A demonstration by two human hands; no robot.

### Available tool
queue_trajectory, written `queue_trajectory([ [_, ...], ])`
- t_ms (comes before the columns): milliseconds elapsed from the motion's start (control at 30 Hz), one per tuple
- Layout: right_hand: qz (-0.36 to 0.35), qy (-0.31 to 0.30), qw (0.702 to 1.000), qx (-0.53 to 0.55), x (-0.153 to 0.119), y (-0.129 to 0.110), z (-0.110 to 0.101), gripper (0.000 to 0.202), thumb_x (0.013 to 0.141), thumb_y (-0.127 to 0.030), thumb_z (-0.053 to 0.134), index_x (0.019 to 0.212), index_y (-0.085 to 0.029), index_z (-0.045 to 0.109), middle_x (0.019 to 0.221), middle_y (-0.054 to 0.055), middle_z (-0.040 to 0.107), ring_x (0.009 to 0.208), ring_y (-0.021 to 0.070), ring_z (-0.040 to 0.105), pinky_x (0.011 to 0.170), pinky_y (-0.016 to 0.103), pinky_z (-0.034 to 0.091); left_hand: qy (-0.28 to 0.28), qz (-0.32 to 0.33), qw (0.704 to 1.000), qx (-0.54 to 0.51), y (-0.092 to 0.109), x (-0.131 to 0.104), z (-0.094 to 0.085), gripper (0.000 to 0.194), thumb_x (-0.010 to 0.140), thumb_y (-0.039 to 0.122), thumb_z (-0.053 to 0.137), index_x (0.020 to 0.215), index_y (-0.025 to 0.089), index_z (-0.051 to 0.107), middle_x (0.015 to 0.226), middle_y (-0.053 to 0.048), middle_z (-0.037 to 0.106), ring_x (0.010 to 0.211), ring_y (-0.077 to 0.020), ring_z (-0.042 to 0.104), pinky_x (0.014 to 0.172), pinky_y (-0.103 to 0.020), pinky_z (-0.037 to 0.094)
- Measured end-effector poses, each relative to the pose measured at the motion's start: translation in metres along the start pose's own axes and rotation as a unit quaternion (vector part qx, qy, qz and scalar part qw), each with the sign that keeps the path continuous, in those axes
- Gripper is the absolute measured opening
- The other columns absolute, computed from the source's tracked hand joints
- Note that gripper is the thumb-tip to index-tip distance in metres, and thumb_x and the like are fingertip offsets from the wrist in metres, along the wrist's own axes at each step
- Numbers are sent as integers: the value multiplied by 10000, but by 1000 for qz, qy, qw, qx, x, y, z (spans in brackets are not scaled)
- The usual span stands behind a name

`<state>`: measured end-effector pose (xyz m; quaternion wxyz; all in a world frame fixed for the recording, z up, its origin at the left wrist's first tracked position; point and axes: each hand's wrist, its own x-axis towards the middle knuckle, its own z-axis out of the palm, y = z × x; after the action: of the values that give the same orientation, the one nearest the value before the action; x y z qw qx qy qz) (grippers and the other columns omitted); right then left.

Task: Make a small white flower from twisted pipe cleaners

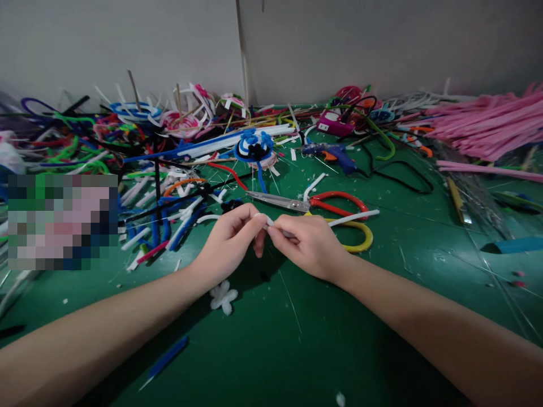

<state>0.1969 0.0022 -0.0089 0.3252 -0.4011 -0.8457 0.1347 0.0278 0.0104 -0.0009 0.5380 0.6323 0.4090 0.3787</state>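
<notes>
Between both hands, over the green table, runs a white pipe cleaner [354,217]. My left hand [231,240] pinches it near one end with thumb and forefinger. Close beside it, my right hand [311,243] grips the same pipe cleaner, whose free length sticks out to the right. Just behind the hands lie scissors [299,204] with one red and one yellow handle loop, partly covered by the pipe cleaner. A small white flower shape [223,297] of fuzzy petals rests below my left wrist. What the fingertips enclose is partly hidden.
Heaped pipe cleaners [102,135] in many colours spread over the back left. A blue flower form [254,146] stands mid-table, with a glue gun [335,155] and its black cord right of it. Pink pipe cleaners [496,124] pile up at the right. A blue piece [167,357] lies in front.
</notes>
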Motion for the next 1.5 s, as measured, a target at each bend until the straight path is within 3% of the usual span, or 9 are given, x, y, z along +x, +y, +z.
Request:
queue_trajectory([
  [233,10,19,1000,2,0,1,1,308,894,-257,444,599,-173,415,509,-64,327,461,57,319,487,222,215,-2,-4,1000,-8,1,0,1,173,921,263,461,775,172,487,571,54,528,473,-75,545,506,-204,438],
  [400,5,17,1000,4,-1,1,2,319,900,-263,439,595,-172,416,521,-59,351,476,61,317,492,218,227,-6,-1,1000,-2,-1,0,0,205,919,269,467,737,174,476,560,47,527,489,-81,549,524,-210,440],
  [633,22,20,999,24,-1,1,0,266,936,-281,416,738,-161,547,555,-44,441,493,69,385,508,209,274,-7,21,1000,-23,-2,2,0,192,936,290,441,781,182,480,563,57,503,460,-78,537,491,-206,430],
  [967,31,23,999,36,-1,1,0,267,939,-291,410,769,-150,560,533,-49,430,466,67,376,483,210,264,-19,50,998,-21,-7,5,-2,166,941,271,442,822,178,512,577,68,448,442,-55,523,454,-177,418],
  [1100,45,38,996,61,0,2,0,209,926,-280,452,842,-147,590,572,-37,485,492,70,399,496,204,294,-8,44,999,3,-4,4,-2,165,941,282,443,834,183,519,545,68,460,444,-65,524,473,-183,436],
  [1200,67,49,992,97,1,2,-1,188,923,-267,462,873,-149,600,593,-36,498,498,68,409,498,198,311,16,52,998,10,-3,2,0,100,933,269,455,931,192,519,678,38,530,461,-63,540,462,-188,451],
  [1300,70,48,989,118,2,1,-3,195,919,-251,458,802,-153,579,567,-47,463,481,62,391,486,197,303,33,94,995,14,-3,-1,1,146,917,238,479,1059,215,504,910,0,535,493,-47,565,468,-192,473],
  [1367,62,42,990,119,2,1,-4,221,915,-244,452,735,-156,546,552,-51,441,477,61,381,486,200,299,38,112,993,25,-3,-2,2,170,914,217,482,1083,223,502,953,-9,531,512,-46,579,492,-195,487],
  [1500,50,38,990,126,1,2,-5,297,916,-230,421,625,-172,429,524,-59,363,472,58,337,475,203,273,30,96,994,52,-2,-4,1,103,920,189,463,1006,208,516,713,30,562,543,-83,599,537,-200,489],
])
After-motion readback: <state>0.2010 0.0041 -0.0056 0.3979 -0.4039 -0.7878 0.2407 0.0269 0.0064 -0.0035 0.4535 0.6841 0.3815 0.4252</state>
